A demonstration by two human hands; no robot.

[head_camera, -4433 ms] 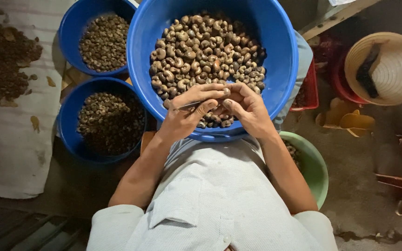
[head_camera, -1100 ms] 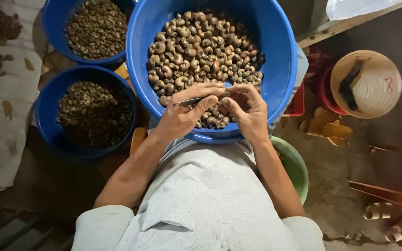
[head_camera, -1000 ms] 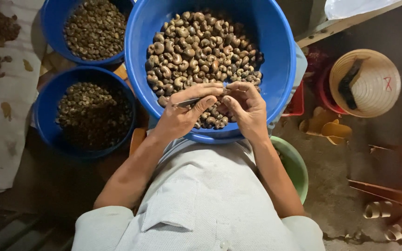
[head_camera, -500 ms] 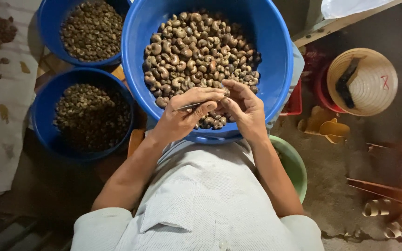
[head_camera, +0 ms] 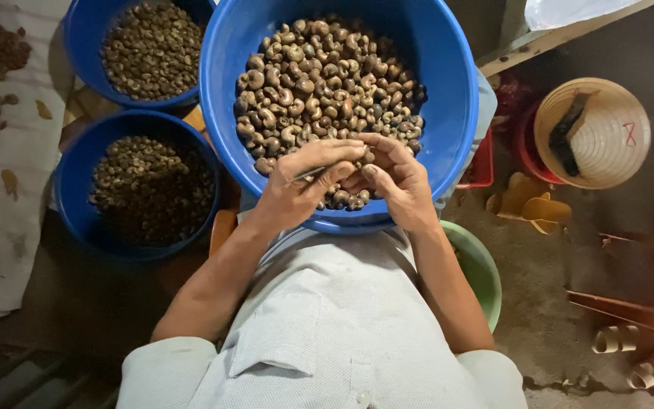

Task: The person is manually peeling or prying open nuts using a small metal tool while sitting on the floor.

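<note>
A single cashew nut [head_camera: 365, 157], mostly hidden, sat pinched between the fingertips of both hands above the near side of the large blue basin [head_camera: 448, 98]. The left hand [head_camera: 297, 189] was closed around a thin metal pick [head_camera: 306, 176], its tip aimed toward the nut; the right hand [head_camera: 399, 182] curled about the nut itself, thumb and forefinger pressed on it. Under them lay the heap of unshelled nuts [head_camera: 327, 83] filling the basin.

Done well, the step would seem to call for a steady right-hand pinch and short, controlled strokes of the pick directed away from the fingers, with both hands over the basin so that any dropped piece lands inside.

The basin's near rim lay just under the wrists, close to the person's pale shirt [head_camera: 327, 333], leaving little slack there. To the left, two smaller blue tubs [head_camera: 77, 204] of darker pieces stood close beside it; a green bowl [head_camera: 486, 273] peeked out by the right forearm. Open floor [head_camera: 554, 288] lay farther right, before a woven hat [head_camera: 592, 132].
</note>
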